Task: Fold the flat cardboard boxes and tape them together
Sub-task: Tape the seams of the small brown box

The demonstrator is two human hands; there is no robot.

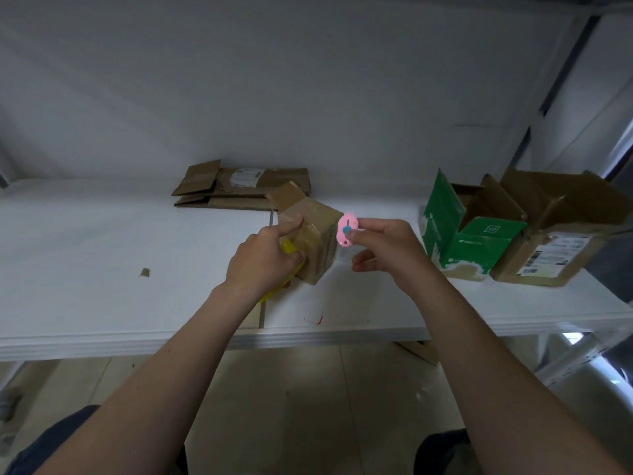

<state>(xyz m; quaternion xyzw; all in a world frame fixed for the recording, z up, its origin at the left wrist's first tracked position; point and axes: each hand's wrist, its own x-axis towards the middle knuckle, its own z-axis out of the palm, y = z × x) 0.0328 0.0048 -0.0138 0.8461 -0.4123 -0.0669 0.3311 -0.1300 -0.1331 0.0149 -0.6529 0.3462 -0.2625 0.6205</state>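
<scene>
left hand [263,258] grips the yellow tape roll [287,250] against the small box [313,241], forefinger on its taped top. right hand [387,248] pinches a pink cutter [347,229] just beside the box. the box sits mid-table [102,269], 1 flap raised; flat cardboard [239,188] lies behind it.

Both bare forearms [191,337] reach forward from six o'clock. The left hand [263,258] grips a taped box [318,241]; the right hand [387,248], at its three o'clock, pinches a small pink tool [347,229].
</scene>
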